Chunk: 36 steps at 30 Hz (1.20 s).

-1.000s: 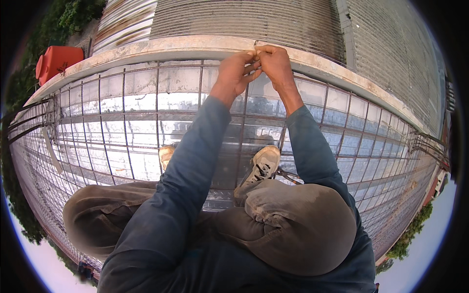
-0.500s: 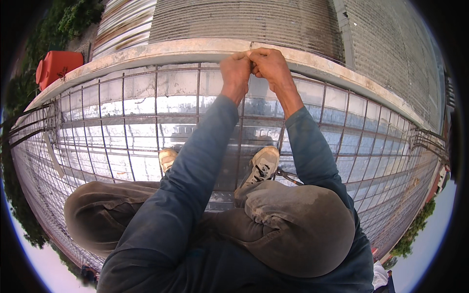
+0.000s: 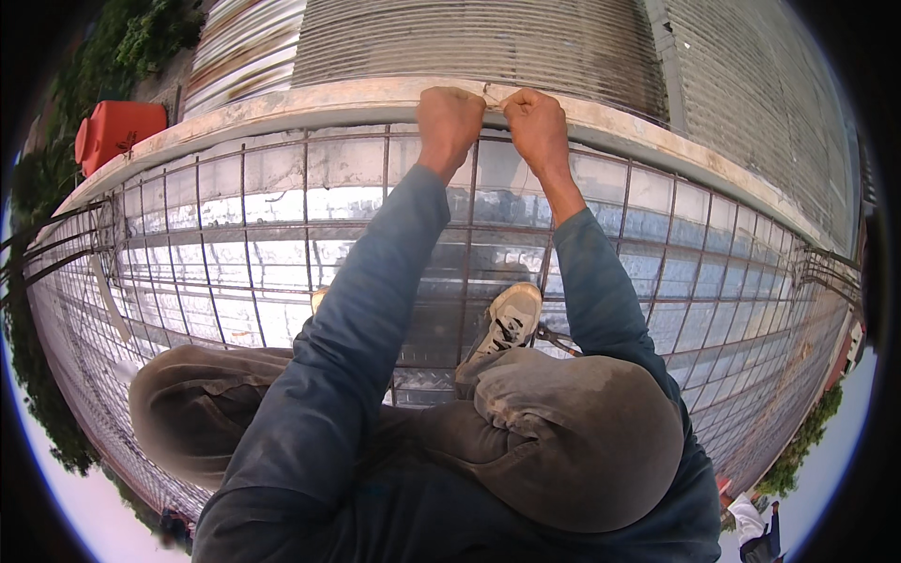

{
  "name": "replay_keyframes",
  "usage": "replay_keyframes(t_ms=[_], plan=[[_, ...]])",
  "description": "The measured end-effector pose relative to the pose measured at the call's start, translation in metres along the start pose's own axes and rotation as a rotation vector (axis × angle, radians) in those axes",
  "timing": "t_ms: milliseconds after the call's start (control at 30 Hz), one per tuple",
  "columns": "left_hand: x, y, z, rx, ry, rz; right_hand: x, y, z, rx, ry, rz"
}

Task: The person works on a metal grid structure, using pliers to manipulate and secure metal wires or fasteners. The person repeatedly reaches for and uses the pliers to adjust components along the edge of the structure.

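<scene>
I squat on a grid of steel reinforcing bars (image 3: 282,235) laid over shiny metal sheeting. My left hand (image 3: 449,120) and my right hand (image 3: 535,127) are stretched out side by side at the far edge of the grid, next to a pale concrete edge beam (image 3: 328,98). Both fists are closed around a thin tie wire (image 3: 496,94) that runs between them above a bar. My blue sleeves, grey trousers and one pale shoe (image 3: 507,324) fill the lower half of the view.
An orange tank (image 3: 117,131) stands at the far left. Corrugated metal roofs (image 3: 488,38) lie beyond the beam. Trees line the left edge. A person (image 3: 751,516) stands far below at the lower right.
My two hands have moved a little apart along the beam edge; a second ago they were pressed together over the same spot.
</scene>
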<state>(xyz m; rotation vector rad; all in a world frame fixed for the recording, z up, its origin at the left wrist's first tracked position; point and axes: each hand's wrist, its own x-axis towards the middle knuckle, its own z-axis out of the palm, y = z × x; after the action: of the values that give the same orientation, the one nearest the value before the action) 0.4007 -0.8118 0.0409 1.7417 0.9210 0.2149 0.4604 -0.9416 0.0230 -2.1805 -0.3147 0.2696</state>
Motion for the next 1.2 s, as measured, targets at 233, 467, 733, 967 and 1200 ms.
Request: replay_keyframes(t_ms=[233,467,733,967,1200], plan=[[0.010,0.004,0.012,0.317,-0.031,0.521,-0.051,-0.016,0.045,-0.159,0.118,-0.164],[0.012,-0.012,0.002,0.108,-0.093,0.502,-0.058,-0.003,0.040,0.154,-0.003,-0.029],[0.023,-0.046,-0.002,0.171,-0.179,0.839,-0.054,0.001,0.042,0.089,-0.036,-0.058],[0.020,-0.030,-0.017,0.320,-0.347,0.866,-0.026,-0.013,0.011,0.117,-0.156,0.029],[0.006,-0.033,0.011,0.235,-0.043,0.713,-0.013,-0.028,-0.008,0.225,-0.210,0.051]])
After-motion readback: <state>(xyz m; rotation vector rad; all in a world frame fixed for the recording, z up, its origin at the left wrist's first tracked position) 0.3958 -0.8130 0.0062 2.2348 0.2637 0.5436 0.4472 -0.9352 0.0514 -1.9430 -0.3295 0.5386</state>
